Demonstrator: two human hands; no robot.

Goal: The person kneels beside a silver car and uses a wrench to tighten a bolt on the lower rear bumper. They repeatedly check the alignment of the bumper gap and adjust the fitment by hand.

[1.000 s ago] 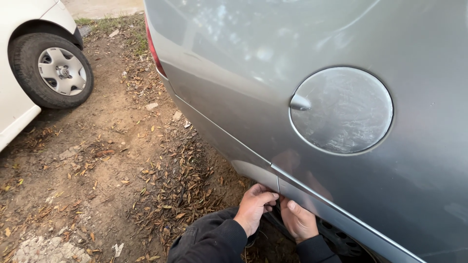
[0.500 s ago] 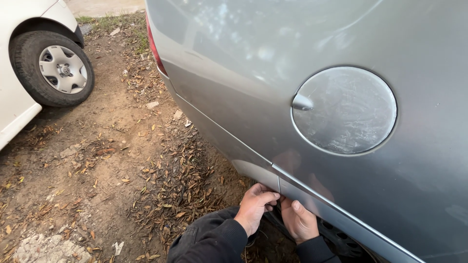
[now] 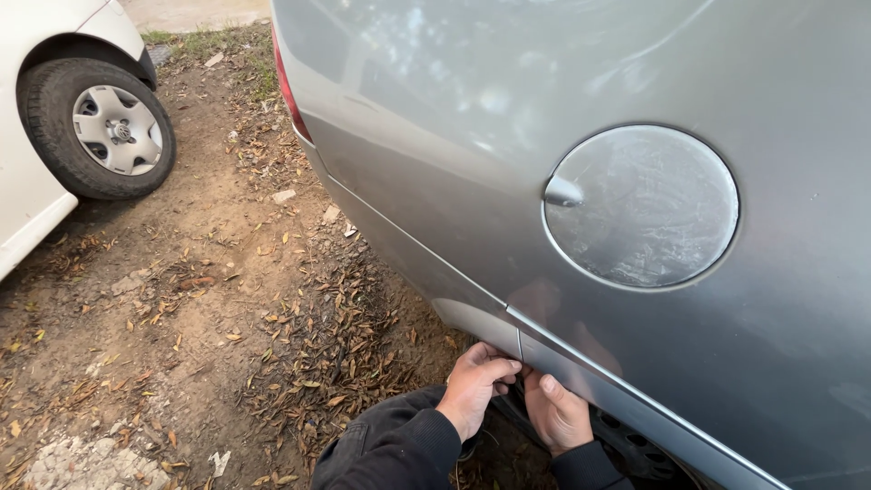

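Bare brown dirt (image 3: 136, 363) strewn with dry narrow leaves and small stones makes up the ground, with a strip of grass at the far edge. At far left stands a white car, its black rubber tyre (image 3: 95, 127) fitted with a silver spoked hubcap.

The right side of the view is filled by the smooth, slightly dusty grey metal body panel (image 3: 472, 136) of a second car. A round fuel flap (image 3: 642, 207), scuffed and duller than the paint around it, sits flush in the panel with a small notch on its left. A thin raised trim strip (image 3: 581, 363) runs diagonally down to the right along the lower body.

Near the bottom, two hands in dark sleeves reach to the lower edge of the panel, just above a dark wheel (image 3: 626, 445). The left hand (image 3: 474, 390) has its fingers curled together and hooked at the panel's edge. The right hand (image 3: 555, 413) lies just beside it, thumb up against the trim, its fingers tucked under the edge and hidden, so their state cannot be told.
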